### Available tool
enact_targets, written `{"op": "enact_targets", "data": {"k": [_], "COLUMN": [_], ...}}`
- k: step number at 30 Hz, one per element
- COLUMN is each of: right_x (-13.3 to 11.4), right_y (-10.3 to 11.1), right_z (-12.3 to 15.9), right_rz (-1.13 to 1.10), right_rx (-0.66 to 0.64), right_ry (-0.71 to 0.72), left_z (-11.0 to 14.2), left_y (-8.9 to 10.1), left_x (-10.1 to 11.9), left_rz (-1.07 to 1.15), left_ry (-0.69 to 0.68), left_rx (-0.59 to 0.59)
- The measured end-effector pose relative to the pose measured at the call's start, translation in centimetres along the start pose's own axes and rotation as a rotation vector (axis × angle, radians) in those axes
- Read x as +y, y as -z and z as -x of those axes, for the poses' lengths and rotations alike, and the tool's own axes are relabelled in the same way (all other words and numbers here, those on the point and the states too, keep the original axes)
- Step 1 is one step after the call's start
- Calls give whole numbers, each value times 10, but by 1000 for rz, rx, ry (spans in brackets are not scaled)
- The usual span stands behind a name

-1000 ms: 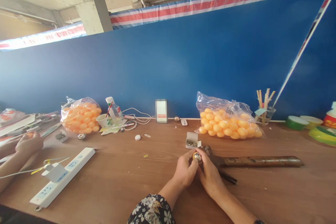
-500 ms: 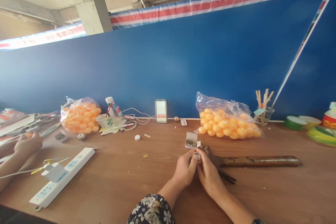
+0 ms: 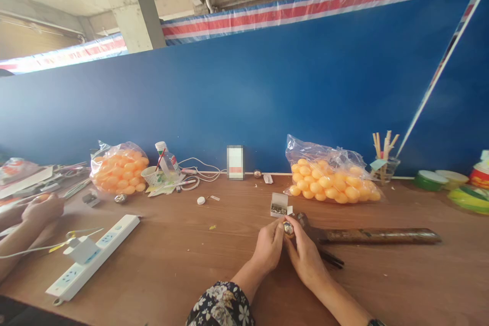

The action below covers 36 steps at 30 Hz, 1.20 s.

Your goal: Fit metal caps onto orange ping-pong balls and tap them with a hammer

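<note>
Between my hands is a small ball [image 3: 288,228] with shiny metallic studs over an orange surface, like a ping-pong ball. My left hand [image 3: 268,248] grips it from the left, thumb and fingers curled. From the other side my right hand [image 3: 306,255] closes on it with its index finger and thumb. Just beyond my fingertips stands a small open box [image 3: 279,207] holding many little metal pieces, likely thumbtacks. A hammer [image 3: 378,236] with a worn wooden handle lies right of my right hand. Dark metal prongs [image 3: 333,260] show partly behind that hand.
Bags of orange balls lie at the right [image 3: 332,183] and left [image 3: 120,170]. Studded balls rest at the back [image 3: 257,173] and left [image 3: 120,198]. A power strip [image 3: 114,234] lies left, near another person's hands [image 3: 44,209]. A glass of sticks [image 3: 387,169] stands back right.
The ball has turned slightly between my fingers, and more of its shiny studded side shows. My hands have hardly moved; the view has shifted a little.
</note>
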State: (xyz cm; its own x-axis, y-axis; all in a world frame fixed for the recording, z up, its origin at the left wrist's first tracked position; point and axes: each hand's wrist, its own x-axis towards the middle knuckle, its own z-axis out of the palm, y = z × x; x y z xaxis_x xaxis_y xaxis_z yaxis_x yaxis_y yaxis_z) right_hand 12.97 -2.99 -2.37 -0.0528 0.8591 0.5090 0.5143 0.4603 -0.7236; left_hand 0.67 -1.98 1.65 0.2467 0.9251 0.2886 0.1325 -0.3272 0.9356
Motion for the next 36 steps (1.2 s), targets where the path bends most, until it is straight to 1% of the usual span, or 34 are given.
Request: {"op": "enact_targets", "data": {"k": [6,10,14,16,17,20,22,24,26,29,32,34,35,36], "right_x": [1,4,6,4,2,-13,-27,-39,-44,-41,-29,-20,-15,-11], "right_y": [-1,-2,-3,-2,-1,9,21,36,50,62,57,47,41,34], "right_z": [0,1,0,0,0,-1,-7,-22,-46,-92,-137,-160,-169,-178], "right_rz": [-7,-23,-47,-60,-72,-100,-93,-86,-52,36,213,413,514,572], "right_rx": [19,11,-10,-9,-12,-24,-19,-15,-15,-2,-58,-171,-233,-277], "right_ry": [18,13,-2,0,-3,-27,-42,-43,-15,9,-21,-43,-45,-46], "left_z": [0,0,0,-2,-4,-9,-13,-17,-21,-28,-34,-36,-37,-37], "left_y": [-1,-1,-2,-1,0,7,12,15,16,20,28,32,32,32], "left_x": [1,6,3,-1,-4,-9,-11,-11,-10,-9,-12,-18,-22,-25], "left_rz": [-12,-31,32,102,150,347,498,609,657,603,410,281,242,206], "left_ry": [8,-12,-21,2,29,200,269,282,305,313,218,151,141,127], "left_rx": [32,0,4,32,87,278,353,401,423,452,530,575,598,585]}}
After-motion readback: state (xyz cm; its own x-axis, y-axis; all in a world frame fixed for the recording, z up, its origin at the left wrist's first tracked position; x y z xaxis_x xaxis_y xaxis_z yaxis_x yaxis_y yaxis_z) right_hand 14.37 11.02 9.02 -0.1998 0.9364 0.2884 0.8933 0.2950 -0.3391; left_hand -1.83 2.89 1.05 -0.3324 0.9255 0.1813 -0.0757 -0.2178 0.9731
